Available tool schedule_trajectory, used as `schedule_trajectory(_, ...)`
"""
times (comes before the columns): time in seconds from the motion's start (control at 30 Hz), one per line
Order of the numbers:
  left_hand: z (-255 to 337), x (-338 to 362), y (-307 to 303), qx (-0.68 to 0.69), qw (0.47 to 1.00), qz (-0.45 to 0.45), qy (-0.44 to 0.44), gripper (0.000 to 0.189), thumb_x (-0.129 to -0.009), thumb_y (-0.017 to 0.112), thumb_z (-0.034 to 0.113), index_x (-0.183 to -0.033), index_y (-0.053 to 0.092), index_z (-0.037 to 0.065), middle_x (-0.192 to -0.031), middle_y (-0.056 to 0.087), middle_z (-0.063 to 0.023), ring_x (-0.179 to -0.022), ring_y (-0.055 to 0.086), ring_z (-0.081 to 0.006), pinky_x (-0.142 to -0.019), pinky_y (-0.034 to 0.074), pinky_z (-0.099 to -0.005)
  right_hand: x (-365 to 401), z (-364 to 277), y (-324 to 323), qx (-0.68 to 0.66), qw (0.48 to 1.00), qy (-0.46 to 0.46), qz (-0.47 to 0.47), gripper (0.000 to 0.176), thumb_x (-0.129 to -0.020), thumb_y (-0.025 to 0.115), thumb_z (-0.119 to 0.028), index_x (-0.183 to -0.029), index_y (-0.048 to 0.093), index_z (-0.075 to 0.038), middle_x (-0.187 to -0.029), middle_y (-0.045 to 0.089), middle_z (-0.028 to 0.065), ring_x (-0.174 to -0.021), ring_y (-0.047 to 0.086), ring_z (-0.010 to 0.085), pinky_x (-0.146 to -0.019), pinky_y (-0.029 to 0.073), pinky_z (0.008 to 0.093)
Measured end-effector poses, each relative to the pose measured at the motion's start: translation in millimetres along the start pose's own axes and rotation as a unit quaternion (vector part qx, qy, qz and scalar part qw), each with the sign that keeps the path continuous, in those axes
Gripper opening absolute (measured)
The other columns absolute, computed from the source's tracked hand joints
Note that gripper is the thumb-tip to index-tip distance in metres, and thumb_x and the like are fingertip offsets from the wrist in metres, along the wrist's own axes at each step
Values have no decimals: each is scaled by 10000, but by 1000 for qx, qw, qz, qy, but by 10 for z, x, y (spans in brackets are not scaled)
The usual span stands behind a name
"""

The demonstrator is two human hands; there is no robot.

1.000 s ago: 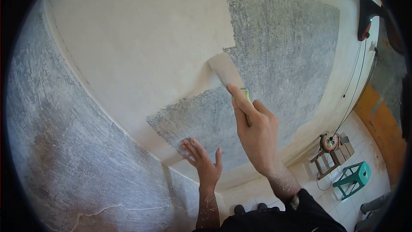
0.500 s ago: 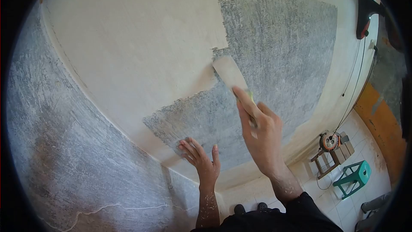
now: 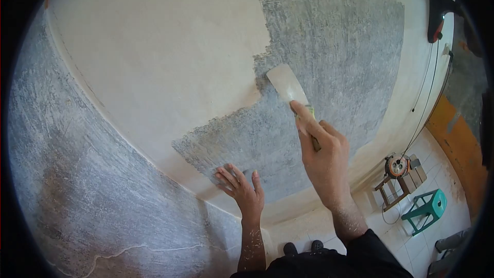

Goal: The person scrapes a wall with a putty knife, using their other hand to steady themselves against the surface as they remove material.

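In my right hand (image 3: pixel 327 157) is a putty knife (image 3: pixel 286 83), its wide pale blade angled up and to the left over the wall. My index finger lies along the base of the blade, and the other fingers wrap the handle. The blade covers part of a rough grey patch (image 3: pixel 339 51), close to the ragged edge of the cream paint (image 3: pixel 170 56). Lower down, my left hand (image 3: pixel 242 188) rests with spread fingers on the wall, at the lower left part of the grey patch. Flecks of pale debris cling to both forearms.
At left, a second scraped grey wall (image 3: pixel 103 175) meets this one at a corner. On the right stand a cable reel (image 3: pixel 397 166) on a small wooden stool (image 3: pixel 404 185), a green plastic stool (image 3: pixel 428 208) and an orange panel (image 3: pixel 458 139). Cables hang from a black object (image 3: pixel 437 15).
My right hand and the putty knife have shifted right and slightly down, away from the paint edge. The left hand stays in nearly the same spot.
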State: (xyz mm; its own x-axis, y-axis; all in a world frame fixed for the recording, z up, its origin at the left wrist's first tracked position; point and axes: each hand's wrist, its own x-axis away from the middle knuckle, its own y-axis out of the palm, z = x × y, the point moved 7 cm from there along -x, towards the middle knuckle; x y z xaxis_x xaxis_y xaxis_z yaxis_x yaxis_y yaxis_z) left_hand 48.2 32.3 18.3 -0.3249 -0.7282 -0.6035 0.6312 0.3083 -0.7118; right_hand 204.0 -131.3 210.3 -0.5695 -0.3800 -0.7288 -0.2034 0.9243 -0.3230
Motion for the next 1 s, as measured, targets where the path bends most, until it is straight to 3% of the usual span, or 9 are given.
schedule_trajectory(0.1, -30, 48, 80, -30, 998, 49, 11, 883, -1017, 462, 467, -1563, -53, 2, -1602, -198, -263, -1474, -204, -451, -1114, -29, -707, -351, -292, -30, 24, 996, -69, 56, 374, -953, 646, -166, -1316, 640, -255, -610, 491, 66, -458, 499, 171, -447, 383, 365)
schedule_trajectory(0.2, -9, -5, 92, -19, 998, 55, 11, 888, -1015, 467, 471, -1567, -61, 20, -1601, -207, -260, -1470, -218, -449, -1111, -38, -709, -331, -404, -140, 35, 997, -58, 21, 332, -977, 620, -112, -1300, 662, -178, -585, 461, 78, -489, 396, 122, -469, 347, 334)
schedule_trajectory(0.3, -34, 12, 155, -19, 999, 50, 6, 885, -1019, 456, 471, -1564, -75, 20, -1596, -210, -269, -1468, -215, -458, -1117, -48, -698, -52, -234, 32, 11, 1000, -19, 3, 392, -944, 652, -148, -1319, 642, -259, -609, 486, 66, -452, 492, 158, -423, 366, 358)
schedule_trajectory(0.4, -62, 41, 95, -35, 998, 41, 12, 883, -1023, 445, 468, -1557, -90, 12, -1589, -211, -283, -1462, -210, -479, -1121, -50, -691, -167, -397, -63, 17, 998, -56, 27, 390, -944, 651, -147, -1322, 643, -244, -602, 483, 66, -440, 474, 159, -419, 362, 353)
schedule_trajectory(0.5, -72, 87, 131, -20, 999, 39, 17, 901, -1015, 465, 470, -1562, -100, 32, -1590, -233, -265, -1454, -232, -481, -1102, -38, -721, -92, -155, 47, 12, 999, -35, -7, 403, -938, 658, -141, -1331, 637, -228, -603, 483, 67, -431, 458, 160, -423, 366, 349)
schedule_trajectory(0.6, -38, 12, 142, -8, 999, 45, 3, 910, -1012, 473, 476, -1562, -99, 29, -1586, -238, -271, -1448, -238, -490, -1097, -37, -727, -156, -280, 79, -6, 998, -61, 12, 366, -968, 624, -83, -1318, 652, -189, -590, 464, 53, -496, 395, 94, -464, 349, 325)
schedule_trajectory(0.7, -6, 8, 135, -7, 999, 47, 12, 933, -1003, 480, 496, -1559, -100, 22, -1581, -243, -280, -1443, -245, -497, -1091, -38, -735, -477, -538, -3, -16, 996, -83, 22, 370, -968, 628, -93, -1325, 647, -189, -592, 468, 49, -489, 401, 91, -457, 341, 319)
schedule_trajectory(0.8, -79, 31, 143, -4, 999, 37, 17, 957, -994, 490, 513, -1557, -102, 14, -1576, -250, -287, -1435, -256, -505, -1086, -42, -738, -145, -310, 63, -12, 999, -53, -5, 368, -975, 622, -103, -1330, 644, -195, -586, 459, 39, -483, 394, 90, -452, 330, 314)
schedule_trajectory(1.0, -49, 31, 154, 3, 999, 38, 14, 984, -985, 502, 526, -1551, -110, 5, -1570, -258, -292, -1427, -275, -506, -1077, -62, -742, -396, -483, 6, -11, 997, -73, -9, 353, -980, 611, -104, -1319, 652, -190, -594, 477, 39, -493, 404, 85, -456, 337, 310)
